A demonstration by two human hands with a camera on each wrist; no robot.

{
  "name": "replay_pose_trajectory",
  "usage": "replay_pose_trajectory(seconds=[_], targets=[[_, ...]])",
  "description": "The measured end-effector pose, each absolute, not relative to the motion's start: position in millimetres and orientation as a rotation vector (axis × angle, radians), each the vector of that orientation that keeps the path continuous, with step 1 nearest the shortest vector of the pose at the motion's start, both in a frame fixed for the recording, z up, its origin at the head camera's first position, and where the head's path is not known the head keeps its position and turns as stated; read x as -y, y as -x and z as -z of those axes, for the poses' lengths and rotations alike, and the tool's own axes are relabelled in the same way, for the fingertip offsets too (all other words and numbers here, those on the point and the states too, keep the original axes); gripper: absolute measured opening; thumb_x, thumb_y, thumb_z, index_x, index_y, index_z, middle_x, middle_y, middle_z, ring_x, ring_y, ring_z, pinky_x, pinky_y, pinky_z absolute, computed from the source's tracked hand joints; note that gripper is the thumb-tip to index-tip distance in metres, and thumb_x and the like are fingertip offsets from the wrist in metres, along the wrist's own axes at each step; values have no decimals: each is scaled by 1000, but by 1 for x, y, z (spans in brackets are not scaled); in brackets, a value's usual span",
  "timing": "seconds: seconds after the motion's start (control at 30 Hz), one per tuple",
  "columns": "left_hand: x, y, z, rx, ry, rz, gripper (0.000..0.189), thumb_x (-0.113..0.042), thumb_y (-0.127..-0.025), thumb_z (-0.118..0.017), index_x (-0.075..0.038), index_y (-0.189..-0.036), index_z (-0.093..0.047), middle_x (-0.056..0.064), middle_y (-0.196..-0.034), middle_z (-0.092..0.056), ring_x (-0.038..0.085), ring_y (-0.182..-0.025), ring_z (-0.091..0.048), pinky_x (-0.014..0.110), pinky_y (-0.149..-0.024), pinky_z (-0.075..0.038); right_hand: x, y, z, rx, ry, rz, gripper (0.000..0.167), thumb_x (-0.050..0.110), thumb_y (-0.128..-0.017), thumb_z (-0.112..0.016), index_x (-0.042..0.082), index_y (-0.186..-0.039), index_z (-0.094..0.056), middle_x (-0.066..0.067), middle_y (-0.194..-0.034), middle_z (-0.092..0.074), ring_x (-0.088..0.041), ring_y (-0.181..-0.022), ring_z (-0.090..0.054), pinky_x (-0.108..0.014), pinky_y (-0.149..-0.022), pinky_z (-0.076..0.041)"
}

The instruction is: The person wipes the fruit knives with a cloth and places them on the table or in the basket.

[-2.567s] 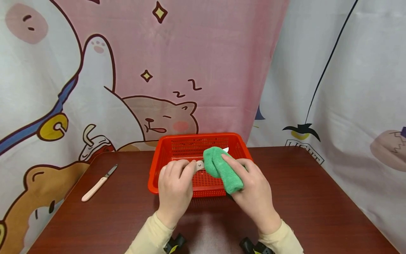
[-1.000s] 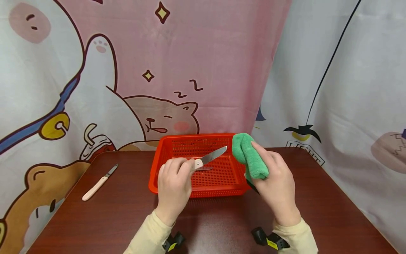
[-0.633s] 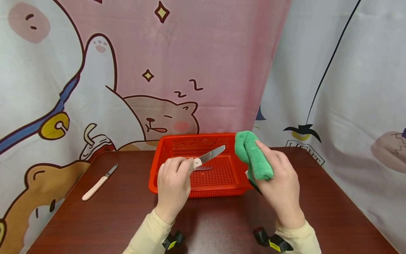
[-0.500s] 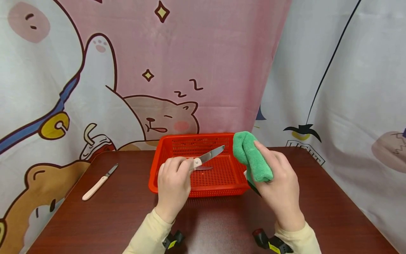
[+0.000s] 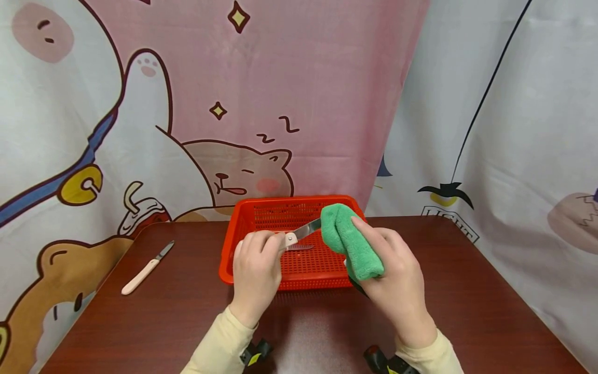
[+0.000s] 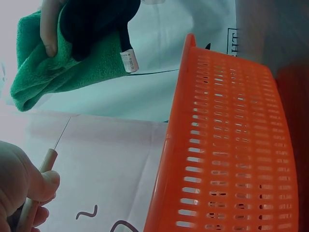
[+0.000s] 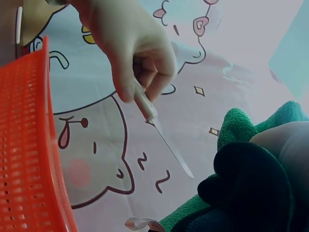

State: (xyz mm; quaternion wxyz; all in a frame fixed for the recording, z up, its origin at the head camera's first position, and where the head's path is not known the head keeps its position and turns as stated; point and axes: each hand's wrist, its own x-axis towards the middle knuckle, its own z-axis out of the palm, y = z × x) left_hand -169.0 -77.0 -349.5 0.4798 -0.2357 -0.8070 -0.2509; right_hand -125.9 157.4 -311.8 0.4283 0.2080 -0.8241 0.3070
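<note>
My left hand (image 5: 257,270) grips the pale handle of a knife (image 5: 306,229) above the basket, blade pointing right. A folded green cloth (image 5: 348,241) is held in my right hand (image 5: 394,283), index finger lying along it. From the head, the cloth covers the blade's tip. The right wrist view shows that blade (image 7: 171,151) bare to its tip, the cloth (image 7: 236,128) close beside it. Below, in the red plastic basket (image 5: 289,285), lies another blade (image 5: 300,248); my left hand hides the rest of it.
A second pale-handled knife (image 5: 140,278) lies on the brown table (image 5: 187,322) left of the basket, blade pointing away. Behind the table hangs a printed curtain (image 5: 322,104). A black camera mount sits on each wrist.
The cloth was over the blade at first, then my right hand drew it off to the right. Now it has come back left over the tip. My left hand stays nearly still.
</note>
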Motion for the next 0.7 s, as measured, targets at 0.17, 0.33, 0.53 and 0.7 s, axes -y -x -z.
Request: replay_pose_trajectory(seconds=[0.17, 0.33, 0.53, 0.7], targets=[[76, 169, 350, 1970, 576, 608, 20, -4, -85, -76, -6, -101, -65, 11, -93, -64, 29, -83, -59, 43, -69, -49, -151, 125, 314, 2067, -581, -744, 67, 1, -69, -75, 20, -132, -65, -7, -105, -63, -23, -94, -61, -34, -76, -47], [76, 169, 351, 1960, 582, 607, 18, -3, -85, -76, -6, -100, -65, 11, -92, -64, 30, -83, -59, 44, -69, -49, -142, 125, 319, 2083, -625, -727, 72, -4, -67, -74, 23, -133, -64, -6, -105, -63, -23, -92, -61, -36, -72, -49], [75, 170, 351, 1941, 594, 599, 18, -3, -84, -76, -6, -99, -66, 10, -92, -63, 30, -82, -60, 44, -67, -49, -135, 127, 325, 2075, -675, -680, 78, -7, -62, -76, 23, -133, -64, -6, -103, -62, -20, -89, -61, -37, -63, -53], [75, 170, 351, 1930, 599, 577, 18, -1, -84, -75, -5, -99, -66, 11, -91, -63, 29, -80, -59, 43, -65, -49, -131, 128, 329, 2079, -691, -654, 78, -7, -62, -79, 22, -133, -64, -6, -102, -62, -20, -88, -62, -36, -62, -53]])
